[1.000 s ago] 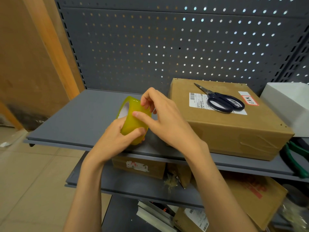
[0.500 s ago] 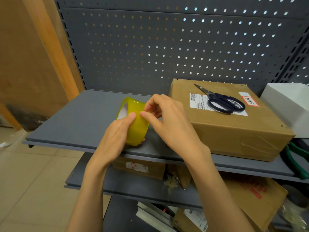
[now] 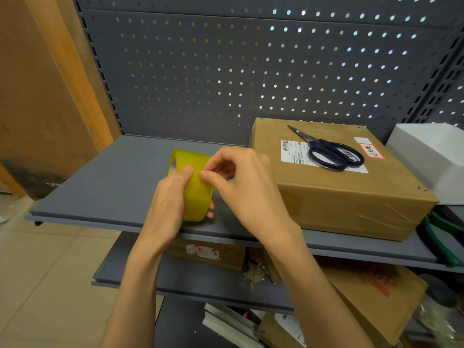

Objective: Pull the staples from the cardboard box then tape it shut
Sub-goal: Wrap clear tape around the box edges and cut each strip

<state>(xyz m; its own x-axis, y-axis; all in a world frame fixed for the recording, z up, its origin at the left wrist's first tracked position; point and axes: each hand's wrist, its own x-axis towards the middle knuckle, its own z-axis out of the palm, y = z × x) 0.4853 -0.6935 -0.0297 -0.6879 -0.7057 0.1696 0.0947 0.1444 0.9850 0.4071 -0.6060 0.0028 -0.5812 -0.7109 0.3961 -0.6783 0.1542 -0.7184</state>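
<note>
I see the left hand [image 3: 170, 197] wrapped round the yellow tape roll [image 3: 194, 184] above the shelf [image 3: 100, 187], thumb on its face. The right hand [image 3: 241, 187] picks at the roll's face with curled fingertips, apparently at the tape's end. Beyond, right, the cardboard box [image 3: 351, 194] carries scissors [image 3: 331, 151].

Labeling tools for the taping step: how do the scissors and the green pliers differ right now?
The scissors lie fully in view on top of the cardboard box; the green pliers sit lower, on the shelf right of the box, partly cut off. Scissors handles are dark blue, pliers handles green. Neither is touched by the hands.
</note>
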